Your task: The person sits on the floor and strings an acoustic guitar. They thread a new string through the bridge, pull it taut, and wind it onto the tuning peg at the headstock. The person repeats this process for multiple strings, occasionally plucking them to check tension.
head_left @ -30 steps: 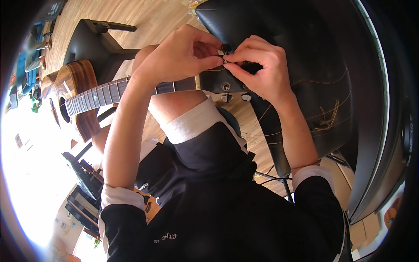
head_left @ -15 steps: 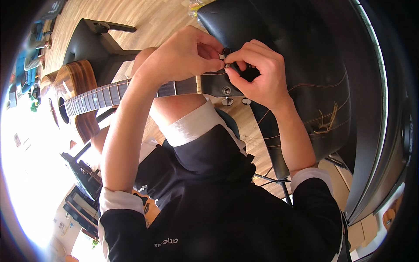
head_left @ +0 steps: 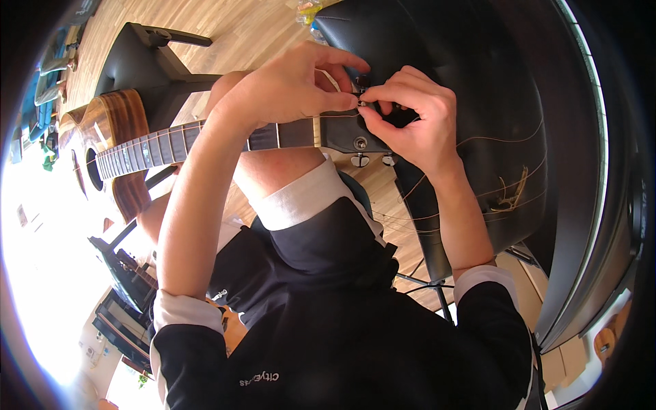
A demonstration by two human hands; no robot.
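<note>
An acoustic guitar [head_left: 126, 119] lies across my lap, its neck pointing right and its dark headstock [head_left: 335, 137] beneath my hands. Over the headstock, the fingertips of my right hand [head_left: 420, 113] pinch the guitar string [head_left: 338, 115] beside a metal tuning post [head_left: 361, 103]. My left hand [head_left: 294, 85] is just left of it, thumb tip touching beside the post and index finger stretched toward a dark tuning peg [head_left: 363, 80]; its thumb and index are apart. Two shiny tuning pegs [head_left: 360, 160] show on the near side. The pinched string end is mostly hidden by fingers.
A black padded seat [head_left: 478, 89] lies beyond and right of the headstock, with loose thin strings [head_left: 506, 140] and a small yellowish tangle [head_left: 516, 191] on it. A black stool [head_left: 130, 68] stands behind the guitar body. A small yellow package [head_left: 309, 12] sits at the top.
Both hands and the headstock have shifted slightly right. My left index finger has stretched farther out, away from the thumb. The right hand keeps its pinch beside the post.
</note>
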